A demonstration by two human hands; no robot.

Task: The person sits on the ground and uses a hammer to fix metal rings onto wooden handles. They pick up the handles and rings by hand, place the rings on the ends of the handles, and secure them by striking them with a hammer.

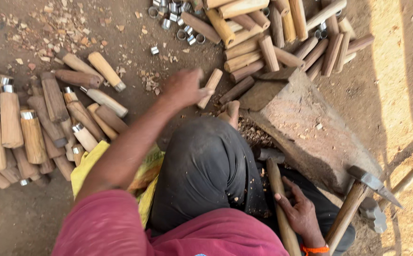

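My left hand (184, 87) reaches forward over the dirt ground and closes on the near end of a short pale wooden handle blank (212, 84); the hand is motion-blurred. My right hand (301, 213), with an orange band at the wrist, rests low at the right with its fingers curled loosely on a long round wooden stick (275, 182) lying along my leg. My dark trousered knee (206, 166) is between the two hands, and my bare foot (230, 113) touches the stone block.
A big stone block (306, 128) sits right of centre. An adze-like hammer (372, 182) leans beside it. Several raw wooden blanks (273, 42) and metal rings (178, 21) lie at the top. Ferruled handles (12, 132) are stacked left. A yellow bag (89, 163) lies under my arm.
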